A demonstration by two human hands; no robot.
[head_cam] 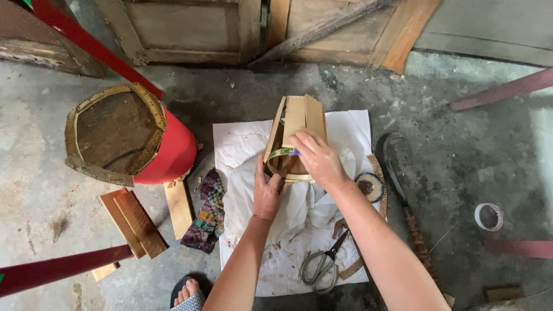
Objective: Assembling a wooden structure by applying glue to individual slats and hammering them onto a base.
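Observation:
A small bucket of wooden staves (295, 118) lies on its side on a white sheet (241, 144), its open mouth toward me, ringed by a thin hoop (280, 154). My left hand (266, 193) cups the bucket's lower left rim. My right hand (318, 159) grips the rim on the right, fingers pressed on the staves by a small purple bit at the hoop.
A red drum (154, 151) with a brown rim lies at left. Wood slats (133, 222), a patterned cloth (207, 212), scissors (324, 265), a curved knife (398, 185), a small round tin (368, 186) and a tape roll (488, 216) lie around. My sandalled foot (187, 291) is below.

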